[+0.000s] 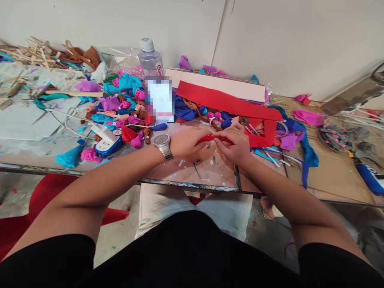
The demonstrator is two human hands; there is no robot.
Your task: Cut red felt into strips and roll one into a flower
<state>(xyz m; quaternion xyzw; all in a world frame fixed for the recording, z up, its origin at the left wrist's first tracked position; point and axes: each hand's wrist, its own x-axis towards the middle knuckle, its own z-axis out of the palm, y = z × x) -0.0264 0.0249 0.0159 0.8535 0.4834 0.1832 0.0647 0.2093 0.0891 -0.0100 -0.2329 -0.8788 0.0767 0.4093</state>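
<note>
My left hand, with a metal watch on its wrist, is closed on a red strip of material. My right hand pinches the same strip from the other side, so it runs between the fingers of both hands just above the table. More of the red material shows beyond the right hand. A wide flat red band lies behind the hands. Near it are scissors, partly covered by red pieces. Rolled bits of coloured material lie behind my left hand.
A phone with a lit screen leans before a bottle. To the left lie a blue-and-white power strip, cables and wooden sticks. Cardboard and a dark mesh bundle are on the right. The table edge runs before me.
</note>
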